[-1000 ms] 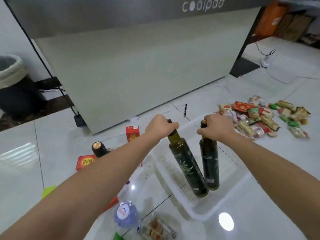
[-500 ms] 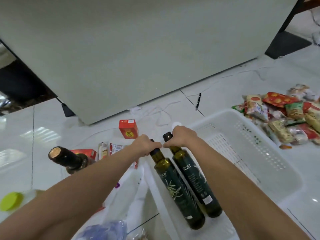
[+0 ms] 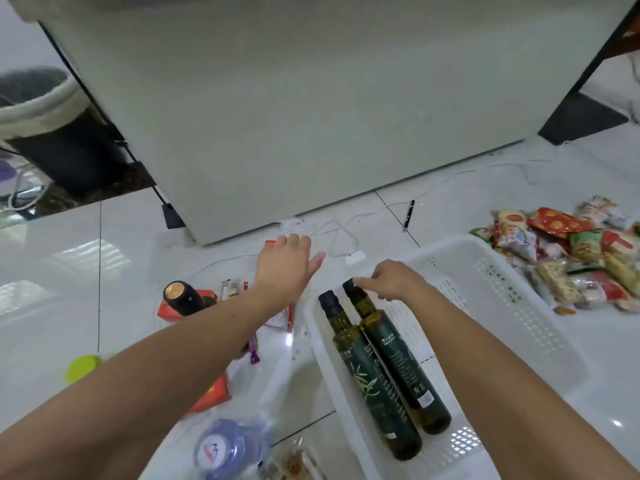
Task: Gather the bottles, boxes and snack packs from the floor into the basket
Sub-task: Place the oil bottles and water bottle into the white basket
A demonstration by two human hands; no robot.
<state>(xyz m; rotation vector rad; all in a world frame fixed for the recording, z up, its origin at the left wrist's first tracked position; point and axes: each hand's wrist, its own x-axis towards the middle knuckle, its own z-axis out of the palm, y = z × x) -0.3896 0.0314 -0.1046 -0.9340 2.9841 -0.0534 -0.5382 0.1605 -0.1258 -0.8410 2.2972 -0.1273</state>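
Note:
Two dark green olive oil bottles lie side by side in the left part of the white plastic basket, caps pointing away from me. The fingertips of my right hand touch the cap of the right bottle. The left bottle lies free. My left hand hovers open, fingers spread, over the floor left of the basket, just in front of a mostly hidden red box. A pile of snack packs lies right of the basket.
A dark bottle with a gold cap stands at the left among red boxes and small packs. A blue-capped item and a yellow-green lid lie nearer. A pale panel, white cable and pen are ahead.
Both bottles were lowered flat into the basket. My left hand let go of its bottle and moved up and left, opening. My right hand loosened to fingertips on the cap.

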